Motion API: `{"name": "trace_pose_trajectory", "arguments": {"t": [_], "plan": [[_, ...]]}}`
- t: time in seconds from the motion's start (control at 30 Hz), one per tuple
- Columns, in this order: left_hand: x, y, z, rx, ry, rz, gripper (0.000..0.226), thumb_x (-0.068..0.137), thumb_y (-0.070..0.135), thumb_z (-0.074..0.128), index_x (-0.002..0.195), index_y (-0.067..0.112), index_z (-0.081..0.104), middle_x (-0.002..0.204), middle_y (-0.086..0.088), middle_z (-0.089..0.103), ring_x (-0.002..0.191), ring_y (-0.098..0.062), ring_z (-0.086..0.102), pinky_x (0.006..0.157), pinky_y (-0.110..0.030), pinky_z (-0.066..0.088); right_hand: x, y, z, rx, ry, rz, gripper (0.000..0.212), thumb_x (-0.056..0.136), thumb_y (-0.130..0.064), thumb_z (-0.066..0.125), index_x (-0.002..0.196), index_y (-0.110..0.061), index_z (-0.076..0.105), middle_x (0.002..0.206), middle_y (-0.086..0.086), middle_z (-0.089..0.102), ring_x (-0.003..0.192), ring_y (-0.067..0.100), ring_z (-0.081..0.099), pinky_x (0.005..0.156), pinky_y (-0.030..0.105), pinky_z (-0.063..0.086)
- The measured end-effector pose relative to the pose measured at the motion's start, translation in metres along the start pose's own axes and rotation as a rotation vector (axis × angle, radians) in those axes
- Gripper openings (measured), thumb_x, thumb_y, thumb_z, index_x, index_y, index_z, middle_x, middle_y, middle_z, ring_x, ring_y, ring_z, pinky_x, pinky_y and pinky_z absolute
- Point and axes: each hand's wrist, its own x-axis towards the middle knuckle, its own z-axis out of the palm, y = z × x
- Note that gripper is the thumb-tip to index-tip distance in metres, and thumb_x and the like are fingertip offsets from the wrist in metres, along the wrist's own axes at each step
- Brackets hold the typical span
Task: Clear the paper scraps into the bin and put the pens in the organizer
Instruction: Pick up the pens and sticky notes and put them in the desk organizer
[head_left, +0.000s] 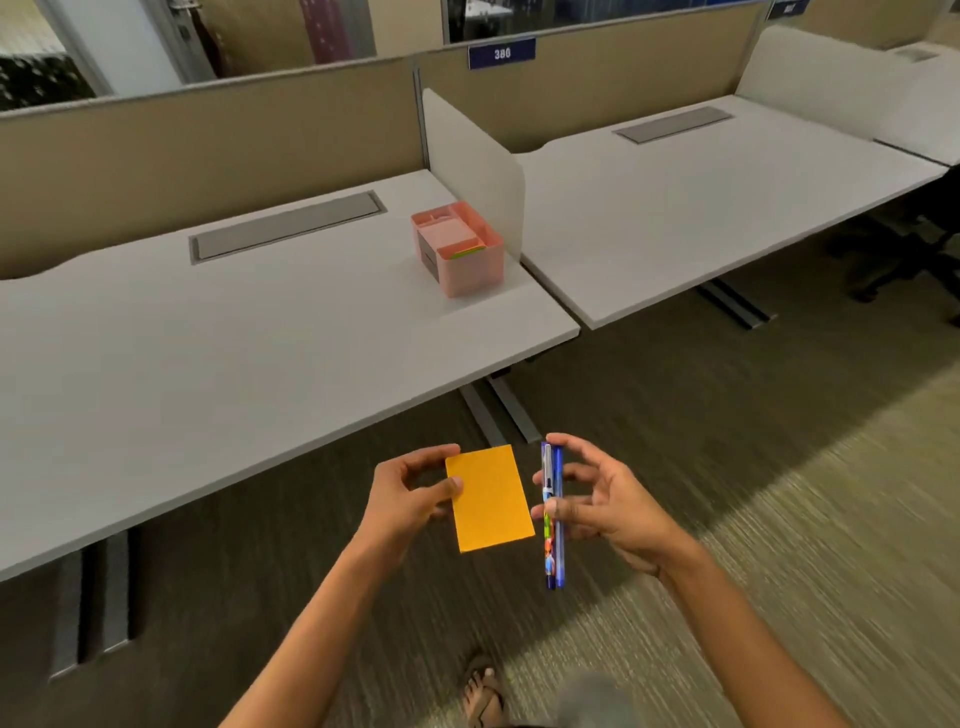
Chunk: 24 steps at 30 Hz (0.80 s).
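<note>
Orange rectangular paper (488, 499) is pinched by left hand (410, 493) fingers; two slim glossy pens (551, 514) are gripped by right hand (602, 506) fingers, well below the pink boxy organizer (460, 249).

White desk (234, 353) runs up and left of the fingers, second white desk (701, 208) up and right; a white divider panel (478, 161) stands between them. Tan partition wall (208, 135) behind both carries a blue tag (502, 53) reading 380. Grey-green carpet (779, 493) lies under the fingers, lit brighter to their right.
</note>
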Motion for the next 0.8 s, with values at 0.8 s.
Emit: {"name": "trace_pose_trajectory", "arguments": {"t": [0.8], "plan": [[0.219,0.068,0.032,-0.305,0.377,-0.058,0.031,0.076,0.000,0.074,0.102,0.016,0.073,0.109,-0.007,0.069,0.099,-0.026,0.068,0.065,-0.036,0.060,0.262,-0.154,-0.135,-0.165,-0.342,0.070,0.076,0.076,-0.006,0.079,0.133,-0.045,0.051,0.130,-0.007,0.064,0.103,0.036,0.070,0.078,0.043,0.060]]}}
